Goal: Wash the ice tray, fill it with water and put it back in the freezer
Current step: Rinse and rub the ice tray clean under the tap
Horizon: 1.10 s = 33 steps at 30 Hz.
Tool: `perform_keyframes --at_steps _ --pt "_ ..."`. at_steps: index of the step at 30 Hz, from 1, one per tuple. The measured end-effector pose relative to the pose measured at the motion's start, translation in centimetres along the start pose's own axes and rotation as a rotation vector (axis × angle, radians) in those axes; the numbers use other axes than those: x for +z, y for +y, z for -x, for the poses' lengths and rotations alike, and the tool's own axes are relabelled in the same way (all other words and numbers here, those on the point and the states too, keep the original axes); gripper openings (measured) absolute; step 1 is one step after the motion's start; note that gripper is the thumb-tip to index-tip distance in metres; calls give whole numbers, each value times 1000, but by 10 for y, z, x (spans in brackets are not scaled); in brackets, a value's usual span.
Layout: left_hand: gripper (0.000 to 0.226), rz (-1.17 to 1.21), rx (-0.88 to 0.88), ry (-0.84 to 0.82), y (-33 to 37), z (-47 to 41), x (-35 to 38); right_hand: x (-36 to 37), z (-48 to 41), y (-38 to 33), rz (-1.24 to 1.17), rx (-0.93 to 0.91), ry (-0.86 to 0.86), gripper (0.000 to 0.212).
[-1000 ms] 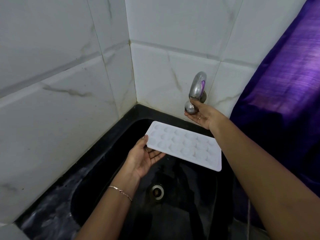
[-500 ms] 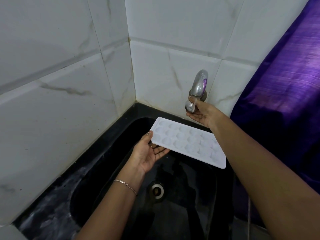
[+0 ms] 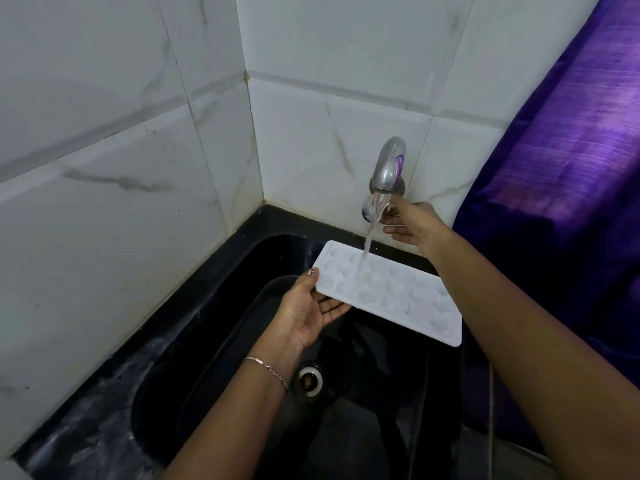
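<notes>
A white ice tray point(image 3: 391, 292) with several round cups hangs level over the black sink point(image 3: 214, 299). My left hand point(image 3: 308, 317) grips its near left end, thumb on top and fingers underneath. A chrome tap point(image 3: 389, 168) juts from the tiled back wall. A stream of water point(image 3: 370, 233) pours from its spout onto the far side of the tray. My right hand point(image 3: 412, 226) is at the tap's round knob point(image 3: 367, 211), fingers curled towards it. The running water partly hides the knob.
The sink's drain point(image 3: 310, 379) lies below the tray, towards me. White marbled tiles point(image 3: 121, 168) close the left and back sides. A purple cloth point(image 3: 561, 161) hangs at the right. The wet black counter point(image 3: 79, 434) runs along the sink's left edge.
Water has started running from the tap onto the tray. My left hand has moved the tray a little further under the spout. My right hand stays at the knob.
</notes>
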<state>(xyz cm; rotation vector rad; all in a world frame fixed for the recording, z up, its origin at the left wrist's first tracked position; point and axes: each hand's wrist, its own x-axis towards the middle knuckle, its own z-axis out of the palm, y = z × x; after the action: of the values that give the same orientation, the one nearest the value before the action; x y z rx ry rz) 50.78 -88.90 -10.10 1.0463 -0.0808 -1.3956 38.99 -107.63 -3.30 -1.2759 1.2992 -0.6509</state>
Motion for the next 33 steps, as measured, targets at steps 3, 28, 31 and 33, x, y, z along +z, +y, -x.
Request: perform_keyframes --at_steps 3,28,31,33 --pt "35 -19 -23 -4 -7 1 3 -15 17 11 99 -33 69 42" --pt "36 12 18 114 -8 38 -38 -17 146 132 -250 96 212 25" --pt "36 31 32 148 -2 42 -48 -8 150 129 -262 82 177 23" --pt "35 45 42 174 2 46 -55 -1 150 127 -269 85 143 21"
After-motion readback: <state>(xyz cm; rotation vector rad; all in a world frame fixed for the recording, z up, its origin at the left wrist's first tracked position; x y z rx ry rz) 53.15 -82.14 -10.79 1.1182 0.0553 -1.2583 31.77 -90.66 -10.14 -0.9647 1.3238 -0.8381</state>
